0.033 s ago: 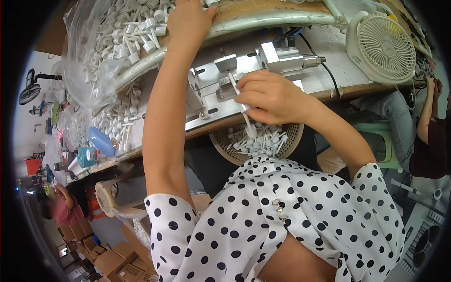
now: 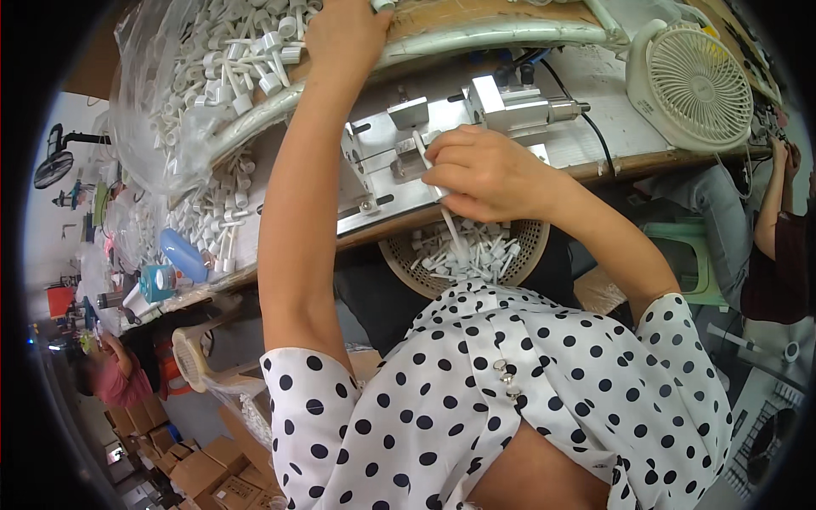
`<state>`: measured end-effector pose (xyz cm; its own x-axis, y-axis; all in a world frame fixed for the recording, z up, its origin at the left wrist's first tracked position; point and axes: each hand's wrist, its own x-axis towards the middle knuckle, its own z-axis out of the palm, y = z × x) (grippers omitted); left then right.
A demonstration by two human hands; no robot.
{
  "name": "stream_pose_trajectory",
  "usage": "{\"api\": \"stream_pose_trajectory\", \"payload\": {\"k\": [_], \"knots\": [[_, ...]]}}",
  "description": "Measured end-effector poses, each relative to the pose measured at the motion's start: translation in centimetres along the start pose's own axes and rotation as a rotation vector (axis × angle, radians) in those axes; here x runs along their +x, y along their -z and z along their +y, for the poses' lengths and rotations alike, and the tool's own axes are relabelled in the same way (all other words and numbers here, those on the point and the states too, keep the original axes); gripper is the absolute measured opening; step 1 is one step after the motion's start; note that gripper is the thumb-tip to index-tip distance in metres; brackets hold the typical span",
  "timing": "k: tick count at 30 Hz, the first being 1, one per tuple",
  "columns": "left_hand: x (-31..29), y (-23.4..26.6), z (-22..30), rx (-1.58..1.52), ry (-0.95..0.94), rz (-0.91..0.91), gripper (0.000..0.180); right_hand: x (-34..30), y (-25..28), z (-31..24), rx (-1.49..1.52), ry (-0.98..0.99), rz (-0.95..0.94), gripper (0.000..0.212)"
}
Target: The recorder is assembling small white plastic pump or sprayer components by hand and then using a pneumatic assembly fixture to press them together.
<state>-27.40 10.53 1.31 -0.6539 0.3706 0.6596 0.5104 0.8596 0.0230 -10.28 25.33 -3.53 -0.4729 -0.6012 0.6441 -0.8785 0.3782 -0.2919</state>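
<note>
My right hand (image 2: 491, 174) is closed, its fingertips pinching a slim white plastic tube (image 2: 422, 151). The tube slants over the metal fixture (image 2: 399, 161) near the bench's front edge. Just below those fingers, a white stem with a cap (image 2: 460, 246), blurred, hangs over a round beige basket (image 2: 534, 255) of similar capped stems. Whether it touches the hand or the tube is hidden. Up at the top edge, beside the heap of white capped stems (image 2: 242, 64), my left hand (image 2: 347, 38) is partly cut off; its thumb side closes against a white cap (image 2: 382, 4).
A white fan (image 2: 697, 85) stands on the bench at the right. A metal cylinder block (image 2: 510, 106) with a black cable sits behind the fixture. A wrapped curved rim (image 2: 501, 38) borders the heap. More stems and a blue bottle (image 2: 183, 255) lie left. Co-workers sit on both sides.
The capped stem below my right hand has dropped slightly toward the basket and blurred. Both hands have barely shifted.
</note>
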Motion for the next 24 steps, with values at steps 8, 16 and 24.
{"api": "stream_pose_trajectory", "payload": {"k": [8, 16, 24], "knots": [[-3.4, 6.2, 2.3, -0.731, 0.405, -0.138, 0.023, 1.5, -0.4, 0.4, -0.223, 0.059, -0.133, 0.008], [-12.8, 9.9, 2.8, -1.404, 0.699, -0.056, 0.020, 2.0, 0.5, 1.3, -0.150, 0.036, -0.156, 0.014], [-18.9, 11.5, 4.4, -1.450, 0.859, 0.017, 0.023, 3.9, 2.0, 0.6, -0.134, -0.021, -0.292, 0.021]]}}
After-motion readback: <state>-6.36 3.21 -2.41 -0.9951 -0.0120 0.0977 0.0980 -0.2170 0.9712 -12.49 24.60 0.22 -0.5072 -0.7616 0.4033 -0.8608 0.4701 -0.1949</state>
